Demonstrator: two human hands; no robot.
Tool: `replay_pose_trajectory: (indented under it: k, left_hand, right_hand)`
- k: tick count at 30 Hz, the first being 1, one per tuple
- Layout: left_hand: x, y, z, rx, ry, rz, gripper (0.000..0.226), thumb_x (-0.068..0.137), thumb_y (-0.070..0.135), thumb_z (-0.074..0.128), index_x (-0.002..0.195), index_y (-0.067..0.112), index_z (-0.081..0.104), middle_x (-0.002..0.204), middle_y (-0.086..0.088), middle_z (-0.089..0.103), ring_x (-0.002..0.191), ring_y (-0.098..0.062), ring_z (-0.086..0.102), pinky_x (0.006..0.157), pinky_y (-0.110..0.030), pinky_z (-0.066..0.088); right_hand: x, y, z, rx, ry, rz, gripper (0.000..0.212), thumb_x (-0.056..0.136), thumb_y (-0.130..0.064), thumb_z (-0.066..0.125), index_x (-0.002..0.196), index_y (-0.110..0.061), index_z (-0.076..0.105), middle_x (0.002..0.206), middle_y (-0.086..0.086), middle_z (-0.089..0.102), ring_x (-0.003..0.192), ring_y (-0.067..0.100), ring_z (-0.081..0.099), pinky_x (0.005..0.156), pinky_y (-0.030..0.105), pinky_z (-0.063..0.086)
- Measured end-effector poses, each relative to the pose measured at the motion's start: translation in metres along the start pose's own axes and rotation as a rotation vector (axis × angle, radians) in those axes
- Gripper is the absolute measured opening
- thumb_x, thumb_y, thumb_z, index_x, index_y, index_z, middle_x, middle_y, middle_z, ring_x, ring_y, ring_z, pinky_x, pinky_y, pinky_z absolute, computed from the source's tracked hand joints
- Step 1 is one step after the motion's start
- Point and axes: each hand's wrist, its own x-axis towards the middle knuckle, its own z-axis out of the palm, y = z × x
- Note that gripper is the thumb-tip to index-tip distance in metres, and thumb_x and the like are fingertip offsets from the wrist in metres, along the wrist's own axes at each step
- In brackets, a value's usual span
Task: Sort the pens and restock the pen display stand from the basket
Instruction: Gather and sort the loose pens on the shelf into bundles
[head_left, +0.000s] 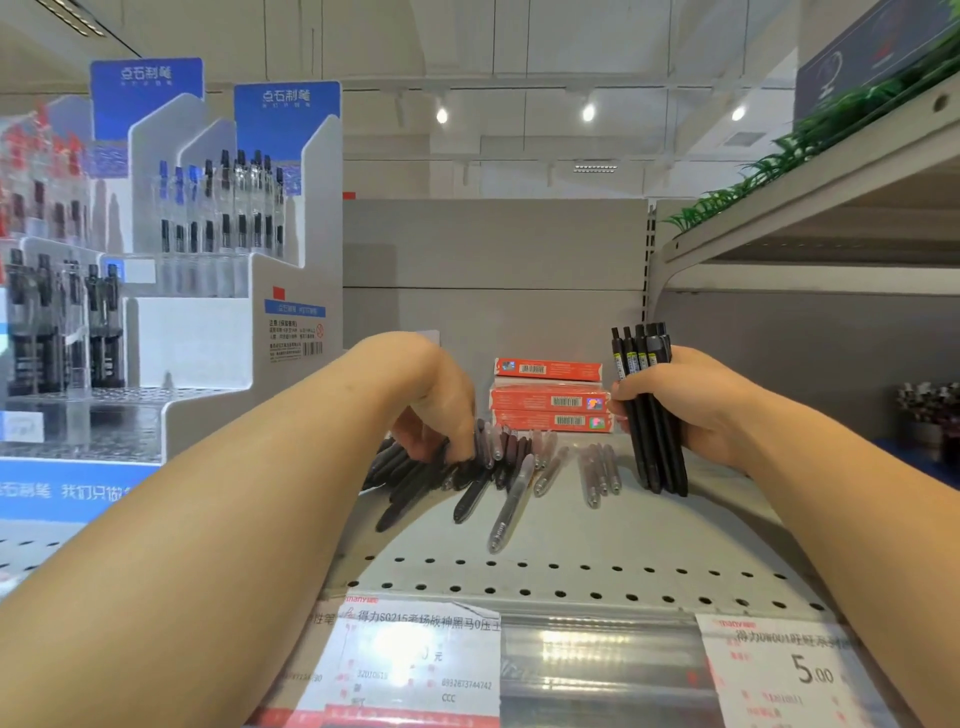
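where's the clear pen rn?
Head view, centre: the clear pen lies on the shelf, at the pen pile's right edge, below the red boxes.

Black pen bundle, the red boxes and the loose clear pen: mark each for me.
black pen bundle (655, 457): head view, on the barrels below the right hand (691, 405) gripping it.
red boxes (548, 401): head view, front face of the middle box.
clear pen (511, 504): head view, mid-barrel, lying on the shelf.

We see a grey perforated shelf (571, 540). Loose pens (467, 467) lie scattered on it, just in front of stacked red boxes (548, 402). Left of the boxes stands the pen stand (208, 338). Price tags (779, 670) hang on its front edge.
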Motion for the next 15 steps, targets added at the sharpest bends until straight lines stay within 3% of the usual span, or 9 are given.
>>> replay_pose_trajectory:
  k: [2, 4, 7, 10, 13, 15]
  left_hand:
    - [-0.001, -0.008, -0.006, -0.077, 0.13, 0.039, 0.049, 0.087, 0.022, 0.069, 0.134, 0.017, 0.057, 0.089, -0.007, 0.071, 0.063, -0.016, 0.069, 0.051, -0.021, 0.053]
    - [0.001, -0.011, -0.014, -0.205, 0.365, 0.161, 0.038, 0.091, 0.023, 0.062, 0.128, 0.015, 0.058, 0.091, -0.004, 0.069, 0.058, -0.011, 0.069, 0.048, -0.02, 0.052]
    - [-0.001, 0.0, -0.022, -0.462, 0.691, 0.416, 0.034, 0.091, 0.022, 0.06, 0.124, 0.024, 0.061, 0.089, 0.004, 0.068, 0.062, -0.007, 0.069, 0.05, -0.02, 0.054]
    - [-0.01, 0.016, -0.018, -0.718, 0.664, 0.638, 0.041, 0.089, 0.014, 0.06, 0.127, 0.031, 0.061, 0.076, 0.008, 0.07, 0.063, -0.006, 0.065, 0.054, -0.021, 0.053]
    - [-0.016, 0.032, -0.007, -0.773, 0.573, 0.755, 0.048, 0.09, 0.009, 0.064, 0.134, 0.029, 0.058, 0.082, -0.002, 0.067, 0.064, -0.011, 0.064, 0.057, -0.026, 0.054]
    - [-0.015, 0.04, -0.002, -0.784, 0.528, 0.794, 0.048, 0.091, 0.009, 0.066, 0.135, 0.027, 0.058, 0.086, -0.003, 0.065, 0.062, -0.013, 0.066, 0.059, -0.028, 0.057]
  right_hand:
    - [0.002, 0.0, -0.002, 0.044, -0.014, -0.012, 0.017, 0.087, 0.003, 0.066, 0.101, -0.007, 0.062, 0.091, 0.015, 0.07, 0.082, 0.027, 0.068, 0.076, 0.044, 0.061]
    - [0.003, 0.0, -0.003, 0.097, -0.066, -0.033, 0.014, 0.087, 0.001, 0.065, 0.096, -0.008, 0.062, 0.08, 0.012, 0.072, 0.076, 0.024, 0.07, 0.079, 0.044, 0.062]
    - [0.002, -0.001, -0.002, 0.184, -0.197, -0.057, 0.014, 0.087, 0.001, 0.066, 0.097, -0.008, 0.061, 0.077, 0.01, 0.074, 0.071, 0.019, 0.073, 0.065, 0.032, 0.06]
    - [0.001, -0.002, -0.002, 0.262, -0.32, -0.071, 0.019, 0.085, 0.001, 0.068, 0.103, -0.007, 0.068, 0.092, 0.014, 0.076, 0.084, 0.024, 0.076, 0.071, 0.036, 0.062]
    - [-0.002, -0.002, 0.001, 0.281, -0.443, -0.111, 0.03, 0.079, -0.002, 0.069, 0.104, -0.015, 0.079, 0.112, 0.015, 0.075, 0.105, 0.03, 0.073, 0.089, 0.043, 0.06]
    - [-0.002, -0.001, 0.001, 0.291, -0.488, -0.142, 0.038, 0.078, -0.003, 0.066, 0.112, -0.017, 0.077, 0.12, 0.014, 0.073, 0.113, 0.03, 0.07, 0.093, 0.042, 0.057]
